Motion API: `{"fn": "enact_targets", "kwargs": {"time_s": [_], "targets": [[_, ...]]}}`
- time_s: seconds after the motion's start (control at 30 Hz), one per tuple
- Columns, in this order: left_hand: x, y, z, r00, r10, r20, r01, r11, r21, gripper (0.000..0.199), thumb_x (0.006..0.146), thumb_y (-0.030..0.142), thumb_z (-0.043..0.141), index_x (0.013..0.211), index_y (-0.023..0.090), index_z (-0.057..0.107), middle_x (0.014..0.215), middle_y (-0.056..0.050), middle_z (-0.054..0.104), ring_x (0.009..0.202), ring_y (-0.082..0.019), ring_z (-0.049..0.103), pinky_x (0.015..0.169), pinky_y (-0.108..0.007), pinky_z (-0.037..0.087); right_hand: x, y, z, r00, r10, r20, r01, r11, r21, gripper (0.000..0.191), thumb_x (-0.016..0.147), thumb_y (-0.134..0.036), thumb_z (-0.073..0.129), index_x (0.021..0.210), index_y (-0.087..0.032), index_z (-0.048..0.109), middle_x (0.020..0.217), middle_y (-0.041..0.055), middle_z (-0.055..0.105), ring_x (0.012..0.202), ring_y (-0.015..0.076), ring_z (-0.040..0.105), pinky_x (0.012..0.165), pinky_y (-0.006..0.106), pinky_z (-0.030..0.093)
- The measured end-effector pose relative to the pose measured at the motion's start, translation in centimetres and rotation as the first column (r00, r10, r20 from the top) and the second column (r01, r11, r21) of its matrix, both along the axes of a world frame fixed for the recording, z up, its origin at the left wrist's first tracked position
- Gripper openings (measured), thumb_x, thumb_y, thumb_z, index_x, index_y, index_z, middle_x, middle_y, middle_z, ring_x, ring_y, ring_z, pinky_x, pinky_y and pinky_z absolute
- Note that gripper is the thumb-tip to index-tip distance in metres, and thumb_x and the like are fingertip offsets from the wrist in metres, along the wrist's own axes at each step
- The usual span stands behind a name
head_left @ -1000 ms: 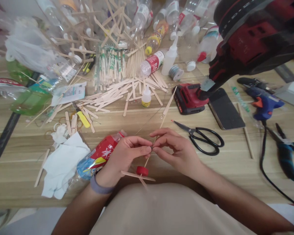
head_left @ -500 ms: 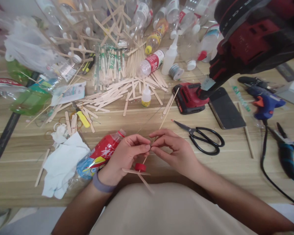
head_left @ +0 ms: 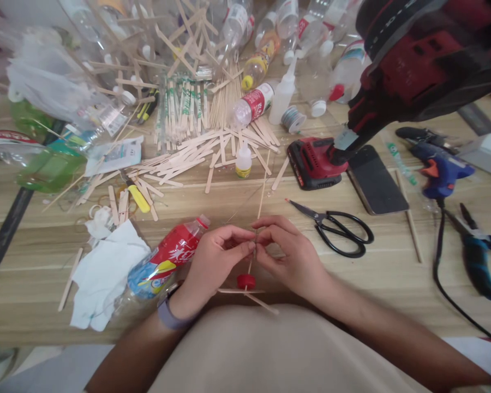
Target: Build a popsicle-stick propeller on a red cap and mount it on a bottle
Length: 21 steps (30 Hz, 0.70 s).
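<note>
Stick (head_left: 261, 196) between both hands (head_left: 219, 256) (head_left: 292, 254)

Craft workshop: power drill (head_left: 413, 65), glue gun (head_left: 444, 177), pliers (head_left: 480, 265), wooden sticks (head_left: 180, 161)

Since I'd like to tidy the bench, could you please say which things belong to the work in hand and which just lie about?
In hand: thin wooden stick, between left hand and right hand; red cap; crossed flat sticks.

Seemingly just lying about: black scissors; phone; glue gun; pliers.

Thin stick (head_left: 263, 192) partly hidden by hands (head_left: 288, 254), power tool (head_left: 417, 65) cropped upper right; pliers (head_left: 478, 262) cropped right
</note>
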<state>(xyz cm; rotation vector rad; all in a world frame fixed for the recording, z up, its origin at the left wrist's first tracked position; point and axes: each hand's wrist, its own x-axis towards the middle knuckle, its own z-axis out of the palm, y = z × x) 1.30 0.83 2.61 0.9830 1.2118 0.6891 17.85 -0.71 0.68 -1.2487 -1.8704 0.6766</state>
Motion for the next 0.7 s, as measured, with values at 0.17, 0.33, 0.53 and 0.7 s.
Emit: {"fn": "enact_targets", "kwargs": {"time_s": [0.17, 0.33, 0.53, 0.7], "targets": [[-0.08, 0.02, 0.33, 0.994, -0.066, -0.086, 0.074, 0.993, 0.092, 0.009, 0.076, 0.017, 0.068, 0.082, 0.019, 0.074, 0.079, -0.001, 0.074, 0.075, -0.014, 0.066, 0.071, -0.024, 0.05, 0.01, 0.04, 0.13, 1.0, 0.028, 0.008, -0.028, 1.0, -0.008, 0.013, 0.079, -0.01, 0.058, 0.073, -0.021, 0.054, 0.095, 0.0085, 0.066, 0.088, 0.0202, 0.068, 0.072, 0.031, 0.056], [-0.28, 0.07, 0.14, 0.999, -0.03, -0.026, 0.03, 0.999, 0.022, 0.008, 0.075, 0.02, 0.071, 0.082, 0.018, 0.073, 0.079, 0.0, 0.073, 0.075, -0.013, 0.064, 0.07, -0.023, 0.05, 0.15, 0.29, 0.43, 0.999, 0.029, -0.042, -0.03, 0.999, -0.037, 0.013, 0.081, -0.011, 0.058, 0.074, -0.021, 0.056, 0.093, 0.0068, 0.066, 0.086, 0.0184, 0.067, 0.073, 0.03, 0.056], [-0.57, 0.24, -0.36, 1.0, 0.006, 0.02, -0.005, 0.999, -0.033, 0.014, 0.074, 0.025, 0.073, 0.087, 0.019, 0.074, 0.081, 0.0, 0.073, 0.075, -0.014, 0.064, 0.073, -0.024, 0.05, 0.46, 0.79, 0.59, 0.992, 0.035, -0.119, -0.047, 0.994, -0.099, 0.014, 0.084, -0.01, 0.059, 0.077, -0.022, 0.058, 0.085, 0.0037, 0.067, 0.077, 0.0158, 0.065, 0.066, 0.027, 0.054], [-0.91, 0.25, -0.08, 0.989, -0.015, -0.149, 0.027, 0.997, 0.074, 0.016, 0.079, 0.027, 0.068, 0.093, 0.019, 0.073, 0.082, -0.001, 0.073, 0.074, -0.015, 0.065, 0.07, -0.025, 0.05, 0.58, 0.82, 0.58, 0.993, 0.027, -0.118, -0.039, 0.994, -0.098, 0.015, 0.082, -0.009, 0.058, 0.075, -0.022, 0.056, 0.084, 0.0029, 0.067, 0.077, 0.0159, 0.065, 0.067, 0.027, 0.053]]}}
